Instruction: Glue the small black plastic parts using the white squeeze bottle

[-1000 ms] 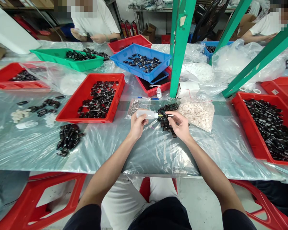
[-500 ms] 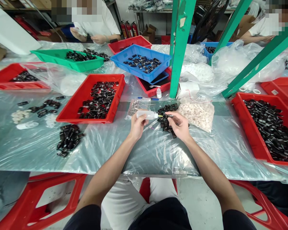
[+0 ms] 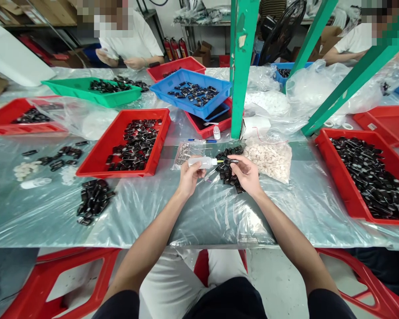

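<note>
My left hand (image 3: 188,178) is closed around a small white squeeze bottle (image 3: 201,162) whose thin nozzle points right. My right hand (image 3: 246,174) pinches a small black part (image 3: 232,161) right at the nozzle's tip. Both hands hover over a small heap of black parts (image 3: 228,172) on the plastic-covered table (image 3: 146,208). A clear bag of thin metal pins (image 3: 185,153) lies just behind my left hand, and a bag of small whitish pieces (image 3: 269,157) lies to the right of the heap.
A red tray (image 3: 128,141) of black parts sits left of my hands, another red tray (image 3: 362,175) to the right. A loose pile of black parts (image 3: 92,199) lies front left. A green post (image 3: 241,66) stands behind. Blue (image 3: 194,93) and green (image 3: 93,86) trays sit farther back, where two other people work.
The hands hold the same pose with bottle and part. The view has tilted slightly, so everything sits a little lower and to the left.
</note>
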Demonstrator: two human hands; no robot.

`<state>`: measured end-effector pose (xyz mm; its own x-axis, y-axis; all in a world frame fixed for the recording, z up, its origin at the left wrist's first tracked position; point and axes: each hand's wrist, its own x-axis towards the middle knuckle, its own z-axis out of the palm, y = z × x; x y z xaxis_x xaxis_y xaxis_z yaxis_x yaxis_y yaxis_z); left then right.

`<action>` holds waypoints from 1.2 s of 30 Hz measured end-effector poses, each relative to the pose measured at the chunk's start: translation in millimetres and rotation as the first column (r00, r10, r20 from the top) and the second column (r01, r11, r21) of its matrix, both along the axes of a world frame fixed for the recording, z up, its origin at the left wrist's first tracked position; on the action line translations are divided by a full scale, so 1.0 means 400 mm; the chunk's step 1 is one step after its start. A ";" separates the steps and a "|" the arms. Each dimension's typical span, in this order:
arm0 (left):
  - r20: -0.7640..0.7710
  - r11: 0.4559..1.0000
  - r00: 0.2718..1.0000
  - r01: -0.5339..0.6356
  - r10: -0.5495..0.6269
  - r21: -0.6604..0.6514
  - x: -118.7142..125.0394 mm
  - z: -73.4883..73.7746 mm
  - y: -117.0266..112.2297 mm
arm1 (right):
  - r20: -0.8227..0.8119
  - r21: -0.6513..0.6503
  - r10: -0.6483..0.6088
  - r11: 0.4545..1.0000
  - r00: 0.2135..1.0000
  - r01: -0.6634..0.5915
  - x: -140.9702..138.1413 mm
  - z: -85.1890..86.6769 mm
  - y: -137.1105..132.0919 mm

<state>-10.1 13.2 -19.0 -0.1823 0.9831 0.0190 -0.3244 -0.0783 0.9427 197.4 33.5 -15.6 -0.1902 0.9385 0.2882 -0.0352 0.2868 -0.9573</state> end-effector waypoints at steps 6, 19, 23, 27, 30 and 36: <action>-0.039 0.999 0.998 -0.042 0.043 0.019 -0.019 -0.003 0.017 | -0.038 -0.005 0.000 1.000 0.999 -0.001 0.006 0.002 0.007; -0.628 0.968 0.738 0.221 -0.248 -0.123 0.012 -0.027 -0.237 | -0.105 0.024 0.021 1.000 0.994 -0.019 0.007 -0.001 0.012; -0.643 0.954 0.706 0.251 -0.296 -0.164 0.038 -0.030 -0.285 | -0.103 0.045 0.038 0.998 0.994 -0.034 0.006 0.000 0.008; -0.691 0.944 0.649 0.283 -0.317 -0.167 0.035 -0.020 -0.287 | -0.103 0.038 0.047 0.998 0.994 -0.043 0.006 -0.005 0.012; -0.748 0.922 0.570 0.359 -0.341 -0.147 0.008 -0.015 -0.288 | -0.104 0.037 0.048 0.998 0.993 -0.045 0.006 -0.009 0.016; -0.842 0.973 0.519 0.231 -0.148 -0.029 -0.078 -0.028 -0.268 | -0.108 0.059 0.033 0.998 0.994 -0.027 0.003 -0.015 0.020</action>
